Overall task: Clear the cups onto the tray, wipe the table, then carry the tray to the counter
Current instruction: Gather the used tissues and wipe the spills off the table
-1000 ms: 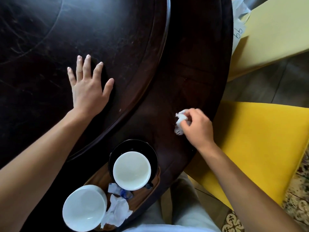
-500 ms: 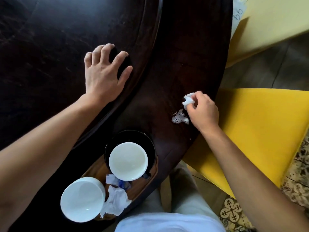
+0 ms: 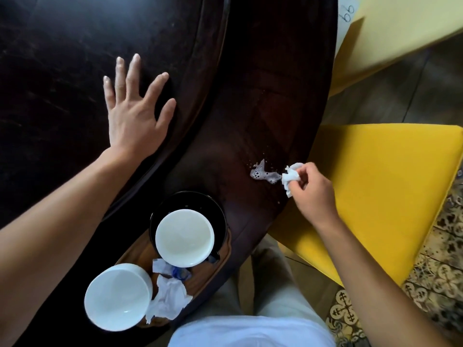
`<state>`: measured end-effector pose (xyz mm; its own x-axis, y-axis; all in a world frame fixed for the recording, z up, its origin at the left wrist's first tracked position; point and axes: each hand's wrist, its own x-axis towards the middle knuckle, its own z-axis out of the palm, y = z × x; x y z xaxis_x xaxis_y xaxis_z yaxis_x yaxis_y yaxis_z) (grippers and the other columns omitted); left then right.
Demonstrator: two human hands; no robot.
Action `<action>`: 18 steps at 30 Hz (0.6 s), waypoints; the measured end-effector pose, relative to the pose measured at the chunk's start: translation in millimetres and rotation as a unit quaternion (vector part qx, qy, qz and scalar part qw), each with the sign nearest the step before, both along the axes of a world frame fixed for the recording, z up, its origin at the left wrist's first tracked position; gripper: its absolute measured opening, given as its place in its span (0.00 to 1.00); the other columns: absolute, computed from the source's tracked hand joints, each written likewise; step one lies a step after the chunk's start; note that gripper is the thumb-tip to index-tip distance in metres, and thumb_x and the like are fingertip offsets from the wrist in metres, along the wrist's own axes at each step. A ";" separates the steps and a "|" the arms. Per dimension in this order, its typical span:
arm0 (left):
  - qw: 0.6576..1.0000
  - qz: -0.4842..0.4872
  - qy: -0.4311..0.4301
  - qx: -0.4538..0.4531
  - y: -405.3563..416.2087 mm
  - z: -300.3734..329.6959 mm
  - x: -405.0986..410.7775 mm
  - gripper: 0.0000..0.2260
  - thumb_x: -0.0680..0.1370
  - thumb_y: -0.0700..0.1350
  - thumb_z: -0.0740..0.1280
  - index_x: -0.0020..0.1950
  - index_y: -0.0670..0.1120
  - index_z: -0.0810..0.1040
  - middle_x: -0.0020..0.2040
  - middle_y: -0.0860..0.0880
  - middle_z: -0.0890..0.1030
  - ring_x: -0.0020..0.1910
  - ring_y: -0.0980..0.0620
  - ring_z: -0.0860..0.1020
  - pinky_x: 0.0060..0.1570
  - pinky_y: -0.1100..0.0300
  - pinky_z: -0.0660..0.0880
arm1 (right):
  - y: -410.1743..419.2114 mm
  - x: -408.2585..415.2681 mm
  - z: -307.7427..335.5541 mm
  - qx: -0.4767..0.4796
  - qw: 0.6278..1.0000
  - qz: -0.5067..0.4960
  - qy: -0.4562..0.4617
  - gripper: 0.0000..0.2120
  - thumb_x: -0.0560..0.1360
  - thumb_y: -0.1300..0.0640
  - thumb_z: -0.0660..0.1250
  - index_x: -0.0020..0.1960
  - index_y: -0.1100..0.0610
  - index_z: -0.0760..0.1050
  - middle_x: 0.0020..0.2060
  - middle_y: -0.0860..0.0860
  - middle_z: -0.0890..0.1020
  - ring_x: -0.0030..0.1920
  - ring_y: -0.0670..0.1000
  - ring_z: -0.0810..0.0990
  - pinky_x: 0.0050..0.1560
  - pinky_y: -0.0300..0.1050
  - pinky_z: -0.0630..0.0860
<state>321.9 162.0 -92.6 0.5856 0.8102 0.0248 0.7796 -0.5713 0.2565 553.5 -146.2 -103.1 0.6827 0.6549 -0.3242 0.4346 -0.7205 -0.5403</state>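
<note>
My right hand [image 3: 314, 189] pinches a crumpled white tissue [image 3: 290, 177] at the table's right edge, its tip touching a small foamy white spill [image 3: 263, 172] on the dark wooden table [image 3: 275, 96]. With fingers spread, my left hand [image 3: 132, 113] rests flat on the table's raised round centre. Near my body a wooden tray [image 3: 220, 261] carries a white cup [image 3: 185, 236] on a black saucer [image 3: 215, 214], a second white cup [image 3: 117, 296], and used crumpled tissues [image 3: 167, 296].
A yellow cushioned seat [image 3: 380, 196] stands right of the table, close to my right hand. Another pale yellow seat [image 3: 400, 33] with a paper slip is at the upper right. Patterned floor tiles [image 3: 438, 271] show lower right.
My right hand with the tissue has pulled back to the right of the spill, which is now smeared longer. My left hand has uncurled and lies flat with spread fingers.
</note>
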 end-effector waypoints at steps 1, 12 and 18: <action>1.000 0.008 0.003 -0.009 0.4 -0.2 0.0 0.24 0.85 0.61 0.56 0.80 0.57 0.66 0.85 0.46 0.52 0.84 0.40 0.47 0.80 0.39 0.42 | -3.6 -9.5 -2.3 -0.004 1.000 0.006 0.009 0.07 0.73 0.60 0.69 0.46 0.53 0.72 0.35 0.44 0.76 0.36 0.52 0.74 0.34 0.44 0.68; 1.000 0.015 -0.003 0.004 9.9 2.6 -11.2 0.25 0.84 0.63 0.57 0.80 0.57 0.66 0.85 0.48 0.55 0.84 0.43 0.49 0.81 0.42 0.44 | 22.4 -23.0 9.6 0.056 0.998 0.016 -0.016 0.05 0.71 0.61 0.71 0.46 0.53 0.78 0.37 0.44 0.78 0.36 0.48 0.75 0.38 0.40 0.66; 1.000 0.022 -0.009 -0.012 9.3 4.0 -10.7 0.25 0.84 0.61 0.58 0.80 0.56 0.66 0.84 0.47 0.57 0.84 0.44 0.51 0.81 0.43 0.45 | 92.4 17.3 9.7 -0.003 0.996 0.079 -0.033 0.07 0.73 0.49 0.66 0.47 0.49 0.80 0.41 0.48 0.77 0.43 0.54 0.78 0.43 0.46 0.72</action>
<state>311.2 171.3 -88.7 0.5489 0.8358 0.0151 0.7989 -0.5298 0.2848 570.8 -53.7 -93.4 0.5906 0.7542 -0.2870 0.5776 -0.6435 -0.5023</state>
